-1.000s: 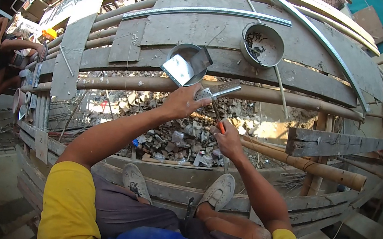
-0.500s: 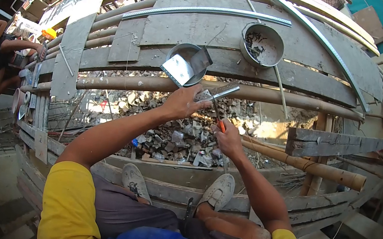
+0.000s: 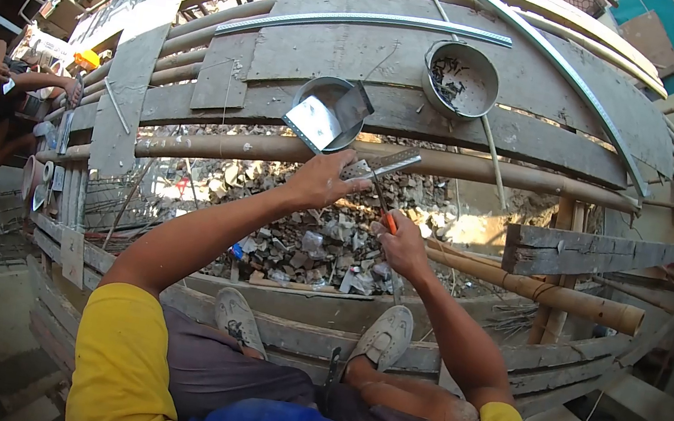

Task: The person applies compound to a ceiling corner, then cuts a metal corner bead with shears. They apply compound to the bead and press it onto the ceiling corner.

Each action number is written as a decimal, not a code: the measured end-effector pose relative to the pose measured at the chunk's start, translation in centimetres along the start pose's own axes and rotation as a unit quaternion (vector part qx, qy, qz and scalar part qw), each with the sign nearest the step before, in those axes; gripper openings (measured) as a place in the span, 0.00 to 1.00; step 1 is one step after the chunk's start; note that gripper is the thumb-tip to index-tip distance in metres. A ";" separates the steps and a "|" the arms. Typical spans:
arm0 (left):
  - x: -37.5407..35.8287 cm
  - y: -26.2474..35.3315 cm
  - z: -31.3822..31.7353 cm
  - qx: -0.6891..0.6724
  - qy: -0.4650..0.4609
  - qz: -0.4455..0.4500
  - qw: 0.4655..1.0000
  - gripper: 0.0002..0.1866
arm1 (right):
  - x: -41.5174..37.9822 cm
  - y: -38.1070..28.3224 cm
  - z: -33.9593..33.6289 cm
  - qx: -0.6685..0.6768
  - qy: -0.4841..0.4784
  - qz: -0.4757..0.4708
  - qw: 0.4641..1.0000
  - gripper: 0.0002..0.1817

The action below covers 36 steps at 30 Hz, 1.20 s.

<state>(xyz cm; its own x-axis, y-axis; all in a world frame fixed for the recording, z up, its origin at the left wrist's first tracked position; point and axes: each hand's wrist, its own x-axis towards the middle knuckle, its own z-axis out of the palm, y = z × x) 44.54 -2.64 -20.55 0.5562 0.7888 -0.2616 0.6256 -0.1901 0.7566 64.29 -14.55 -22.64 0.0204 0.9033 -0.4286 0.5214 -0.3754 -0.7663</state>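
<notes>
My left hand point(image 3: 324, 182) is closed around a short piece of perforated metal strip point(image 3: 398, 163), whose bright end sticks out to the right. In my right hand point(image 3: 403, 247) is an orange-handled tool point(image 3: 390, 221) with a narrow dark shaft. The tool's far end meets the metal near my left fingers; its exact kind is hard to make out. Just beyond my left hand, a metal bowl point(image 3: 354, 136) holds a shiny bent sheet piece point(image 3: 313, 122) and a darker plate point(image 3: 355, 107). Farther right, a round metal pot point(image 3: 481, 93) contains small dark bits.
Worn boards point(image 3: 300, 48) and bamboo poles point(image 3: 276, 150) form a platform in front, with long perforated metal strips point(image 3: 365, 21) on it. Rubble point(image 3: 306, 241) lies below the gap. A wooden beam point(image 3: 592, 253) juts in at right. Another person point(image 3: 1, 95) sits at far left.
The metal strip in my left hand has turned slightly, while both hands stay almost in place. At far left the other person has leaned and raised an arm.
</notes>
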 end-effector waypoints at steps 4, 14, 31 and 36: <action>-0.4 0.8 -0.3 -0.006 -0.001 -0.037 0.999 0.33 | 0.0 0.2 0.2 -0.001 0.004 -0.004 1.000 0.17; -0.5 1.2 0.0 0.029 0.007 -0.041 0.999 0.31 | -0.1 0.6 0.4 -0.028 0.018 -0.005 0.999 0.16; -0.7 2.6 -0.6 -0.007 0.005 -0.076 0.997 0.28 | -0.6 -0.5 0.1 -0.056 -0.007 -0.001 0.998 0.18; -0.7 2.1 0.1 0.065 0.041 0.014 0.997 0.18 | -0.8 -1.1 0.5 -0.088 -0.018 0.001 0.996 0.19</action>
<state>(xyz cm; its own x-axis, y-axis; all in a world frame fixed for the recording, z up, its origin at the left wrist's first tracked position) 45.55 -3.68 -18.86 0.5316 0.8261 -0.1870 0.6790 -0.2837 0.6771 63.33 -14.98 -21.68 -0.0070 0.8938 -0.4484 0.6636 -0.3313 -0.6707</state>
